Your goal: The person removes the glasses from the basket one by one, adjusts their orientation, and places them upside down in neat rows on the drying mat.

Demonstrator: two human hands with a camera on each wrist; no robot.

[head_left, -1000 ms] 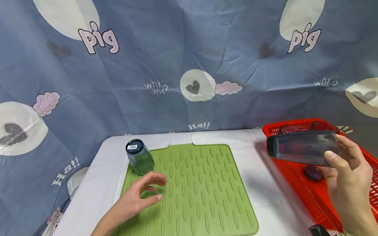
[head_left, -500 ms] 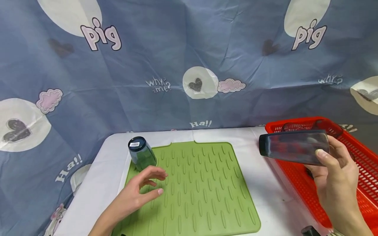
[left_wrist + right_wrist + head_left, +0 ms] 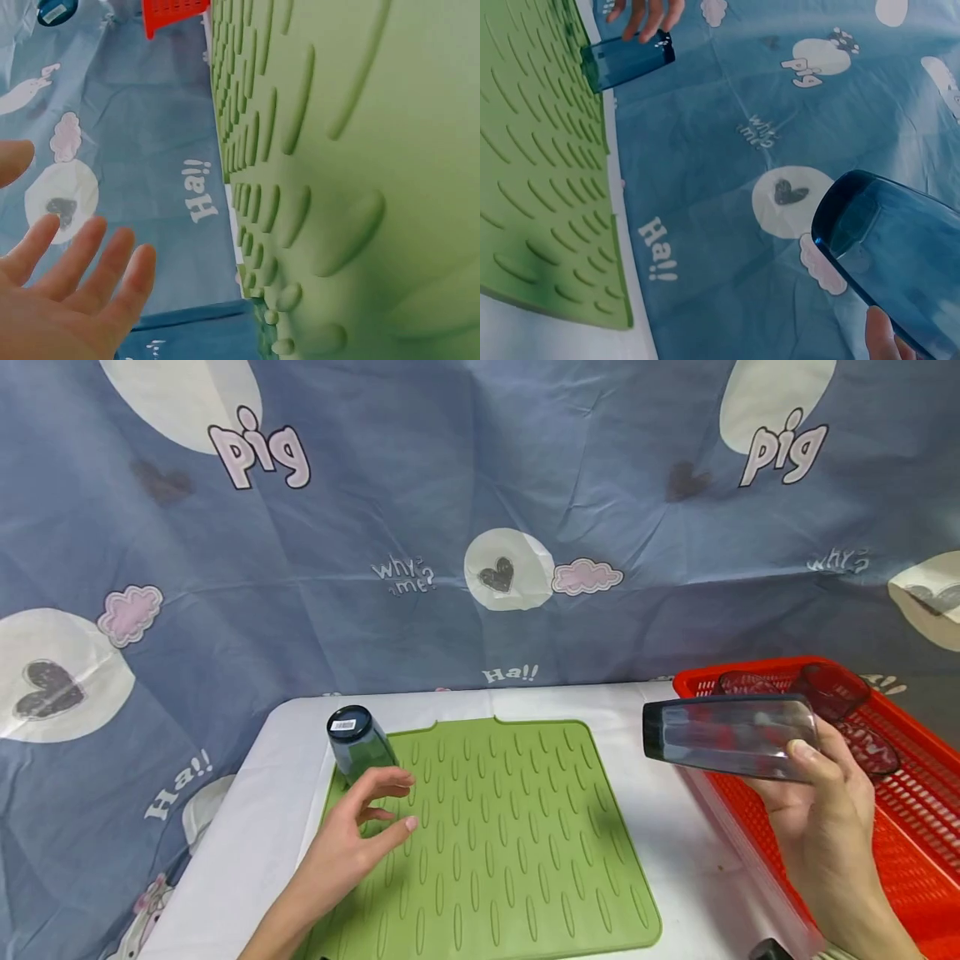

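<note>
My right hand (image 3: 825, 818) grips a blue-tinted clear glass (image 3: 727, 737) near its right end. The glass lies sideways in the air, its dark thick base pointing left, above the rim of the red basket. In the right wrist view the same glass (image 3: 900, 262) shows large, with fingertips at its lower edge. Over the left part of the green ridged mat (image 3: 495, 852) hovers my left hand (image 3: 356, 835), fingers loosely bent and holding nothing. Just behind it a second blue glass (image 3: 360, 745) stands upside down on the mat's far left corner, a barcode label on its base.
A red plastic basket (image 3: 911, 852) stands at the right of the white-covered table (image 3: 637, 714). Inside it, several clear glasses (image 3: 832, 689) sit toward the back. A blue printed cloth (image 3: 420, 635) hangs behind the table.
My right hand has carried the glass a little left, from over the basket toward the mat. My left hand stays nearly in place, and the upside-down glass still stands on the mat.
</note>
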